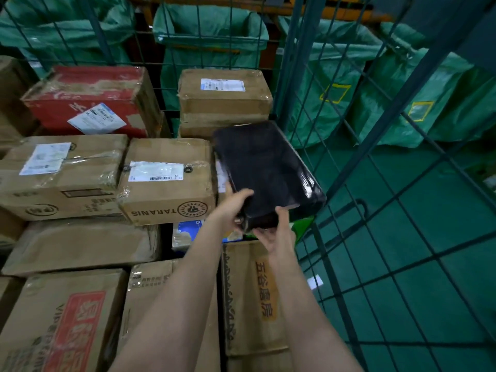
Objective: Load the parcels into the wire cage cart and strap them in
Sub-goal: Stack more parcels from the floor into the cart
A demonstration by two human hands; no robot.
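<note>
I hold a black parcel (pixel 265 173) by its near end, my left hand (pixel 233 208) curled over one corner and my right hand (pixel 276 232) cupping it from below. It tilts along the cart's right wall (pixel 288 63), beside the TARANIS box (pixel 166 181). It should be lowered flat into that gap, with my fingers clear of the wire.
</note>
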